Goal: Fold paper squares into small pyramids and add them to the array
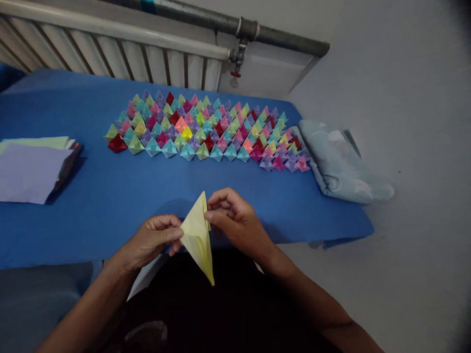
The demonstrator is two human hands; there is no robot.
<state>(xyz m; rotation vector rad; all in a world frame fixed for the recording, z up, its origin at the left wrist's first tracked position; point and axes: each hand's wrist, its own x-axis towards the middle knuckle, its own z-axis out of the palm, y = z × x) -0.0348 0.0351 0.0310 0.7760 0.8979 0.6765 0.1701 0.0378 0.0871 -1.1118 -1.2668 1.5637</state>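
Note:
A pale yellow sheet of folded paper [196,228], now triangular with layered edges, is held in the air just over the table's front edge. My left hand [158,234] pinches its left corner between thumb and fingers. On the other side, my right hand [235,220] has its thumb and curled index finger at the upper right edge of the paper, where the layers part. Past the hands, rows of small folded paper boats [200,135] in many colours stand close together on the blue-covered table [154,181].
A stack of coloured paper sheets [29,169], lilac on top, lies at the left. At the right end sits a folded grey-green cloth [334,162] against the wall. Behind the table run a white radiator [121,54] and a metal pipe with a red-handled valve [235,74].

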